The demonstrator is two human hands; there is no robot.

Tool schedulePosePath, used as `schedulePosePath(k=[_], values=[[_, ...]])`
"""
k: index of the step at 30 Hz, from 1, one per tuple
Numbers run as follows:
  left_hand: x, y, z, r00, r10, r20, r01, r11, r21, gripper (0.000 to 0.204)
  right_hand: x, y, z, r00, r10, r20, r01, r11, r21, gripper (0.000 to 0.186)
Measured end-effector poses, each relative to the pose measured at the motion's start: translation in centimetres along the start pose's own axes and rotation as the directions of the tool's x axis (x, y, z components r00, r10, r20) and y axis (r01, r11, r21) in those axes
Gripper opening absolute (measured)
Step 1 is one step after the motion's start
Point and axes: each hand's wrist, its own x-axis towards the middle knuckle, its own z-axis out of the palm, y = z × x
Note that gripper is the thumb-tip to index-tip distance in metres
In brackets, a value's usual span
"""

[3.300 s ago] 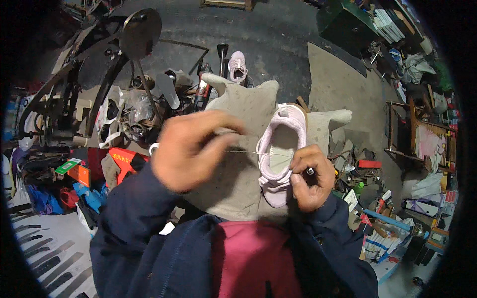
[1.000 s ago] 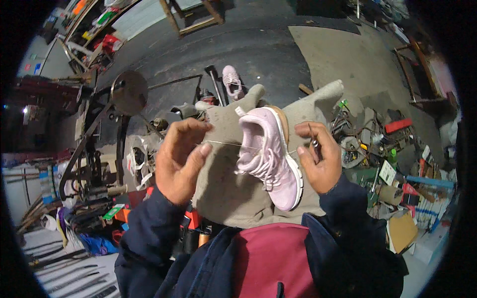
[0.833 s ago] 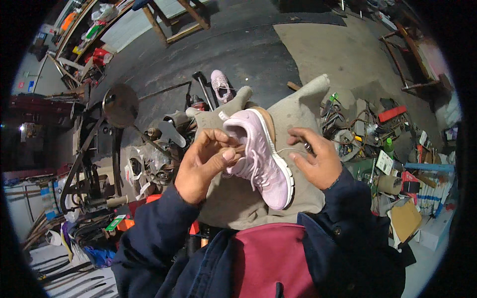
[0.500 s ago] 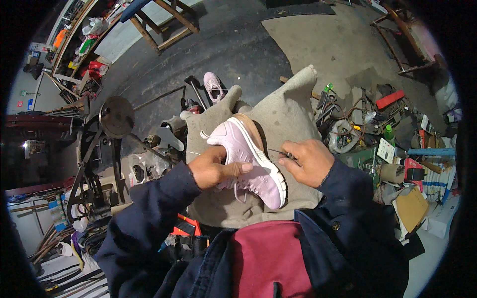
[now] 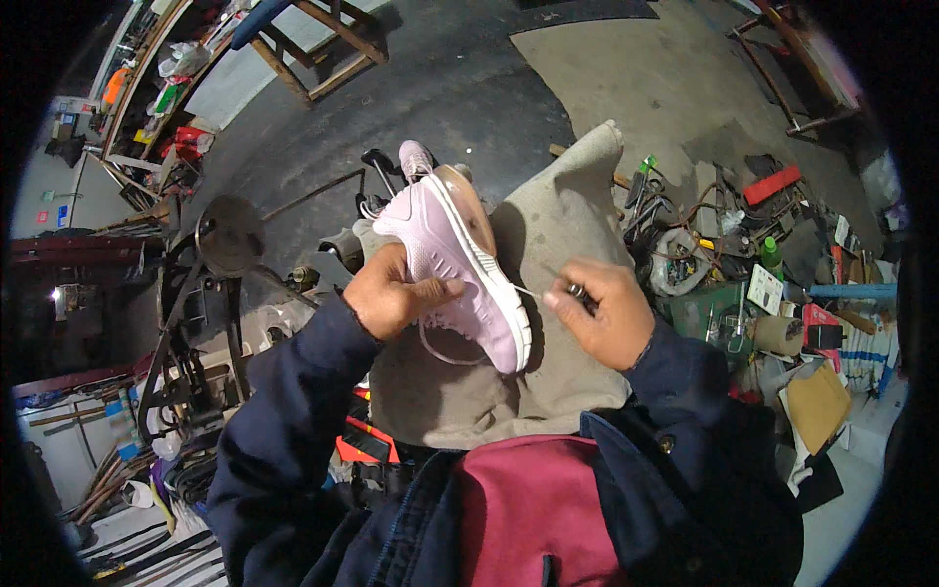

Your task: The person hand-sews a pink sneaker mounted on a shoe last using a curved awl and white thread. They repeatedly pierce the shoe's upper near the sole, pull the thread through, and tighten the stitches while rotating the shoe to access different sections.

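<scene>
A pale pink sneaker with a white midsole lies on its side above my lap. My left hand is closed round its upper near the opening, thumb lying across the side. My right hand is closed just right of the sole, holding an awl; its thin tip is smeared by motion. A white thread runs from the edge of the sole to my right fingers. A loose lace loop hangs below the sneaker. Its tan outsole faces up and right.
A grey-beige cloth covers my lap. Beyond it stands a second pink sneaker. Left is a metal machine with a round wheel. Tools and a red box crowd the floor at right. A wooden stool stands far off.
My left hand has shifted the sneaker up and left. The awl has come away from the sole's edge, and the thread now shows stretched between sole and right hand.
</scene>
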Motion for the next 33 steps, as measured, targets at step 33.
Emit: schedulePosePath(k=[33], values=[[1.1,-0.9,-0.1,0.995,0.010,0.101,-0.016,0.998,0.057,0.053,0.5,0.9,-5.2,0.979,-0.094,-0.179,0.028,0.940,-0.339,0.037]])
